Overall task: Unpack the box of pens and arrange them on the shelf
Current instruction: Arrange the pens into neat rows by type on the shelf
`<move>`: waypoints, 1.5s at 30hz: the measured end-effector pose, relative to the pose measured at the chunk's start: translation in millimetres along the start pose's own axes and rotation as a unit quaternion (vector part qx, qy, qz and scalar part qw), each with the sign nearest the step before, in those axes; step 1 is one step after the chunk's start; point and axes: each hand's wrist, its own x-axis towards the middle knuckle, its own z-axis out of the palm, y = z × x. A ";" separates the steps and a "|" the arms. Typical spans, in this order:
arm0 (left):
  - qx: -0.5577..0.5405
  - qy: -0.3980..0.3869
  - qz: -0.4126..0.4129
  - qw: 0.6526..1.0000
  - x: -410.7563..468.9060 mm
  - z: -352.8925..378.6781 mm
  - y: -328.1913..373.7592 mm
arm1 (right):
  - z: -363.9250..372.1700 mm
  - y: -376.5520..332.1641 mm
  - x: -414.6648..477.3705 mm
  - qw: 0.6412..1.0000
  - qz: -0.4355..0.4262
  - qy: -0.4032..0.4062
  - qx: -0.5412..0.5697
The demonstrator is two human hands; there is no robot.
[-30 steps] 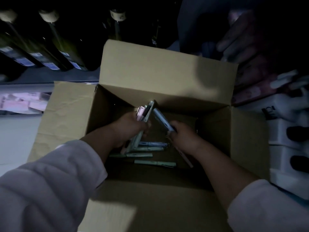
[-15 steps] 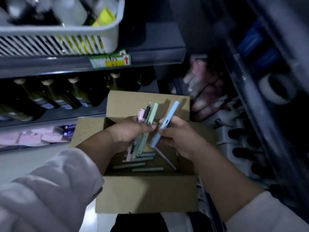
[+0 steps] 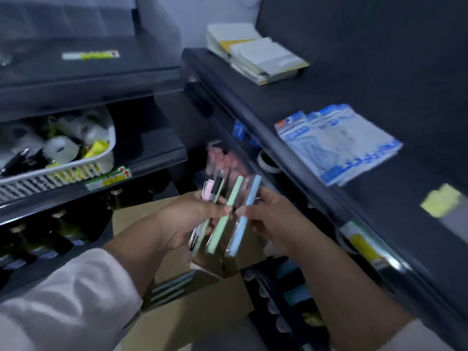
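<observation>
Left hand (image 3: pixel 184 220) gripping fanned pens (image 3: pixel 222 224), right hand (image 3: pixel 276 219) pinching the blue pen (image 3: pixel 250 197), above open box (image 3: pixel 197 319).

A long-sleeved garment of pale, off-white fabric is worn. The left sleeve (image 3: pixel 63 305), at the near left, is loose and softly creased, with a plain cuff edge on the forearm. The right sleeve (image 3: pixel 415 338) is cropped at the near right corner. The left hand (image 3: pixel 187 219) and right hand (image 3: pixel 276 219) are uncovered.
</observation>
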 end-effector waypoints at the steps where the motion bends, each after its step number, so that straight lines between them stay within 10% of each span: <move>1: 0.004 -0.019 0.007 1.000 -4.6 13.6 6.4 | -6.9 -4.8 -11.1 1.000 -0.009 0.007 0.002; 19: 0.217 -0.264 0.011 0.940 -144.8 344.8 -8.4 | -199.4 39.8 -347.8 0.959 -0.071 0.246 0.120; 34: 0.355 -0.563 0.056 0.744 -357.6 652.0 -129.5 | -294.7 162.9 -732.0 0.830 -0.112 0.492 0.239; 45: 0.446 -0.665 0.004 0.599 -399.1 770.3 -167.1 | -342.3 208.5 -822.3 0.826 -0.055 0.560 0.023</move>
